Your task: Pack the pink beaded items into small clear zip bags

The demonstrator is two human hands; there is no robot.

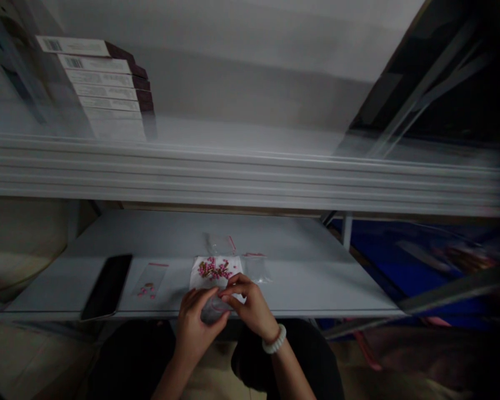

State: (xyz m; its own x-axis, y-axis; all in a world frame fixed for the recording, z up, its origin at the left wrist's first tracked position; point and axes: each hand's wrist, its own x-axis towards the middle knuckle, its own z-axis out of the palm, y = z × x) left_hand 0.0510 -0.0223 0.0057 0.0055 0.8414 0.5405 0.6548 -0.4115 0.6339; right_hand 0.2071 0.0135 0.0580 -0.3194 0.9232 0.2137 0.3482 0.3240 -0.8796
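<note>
Two hands [195, 321] [252, 304] hold a clear bag [211, 312] below barcoded boxes [106, 78] too blurred to read.

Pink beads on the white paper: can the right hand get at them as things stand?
Likely yes: the right hand is close to the pink beads, and nothing seems to cover them. Its fingertips are at the clear plastic bag in the left hand, though, so may need freeing first.

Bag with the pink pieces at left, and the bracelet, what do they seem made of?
The bag looks like thin, smooth plastic: it's see-through, showing the grey surface beneath. The bracelet seems pale, smooth plastic, rubber or stone, from its rounded segments; dim light leaves that open.
</note>
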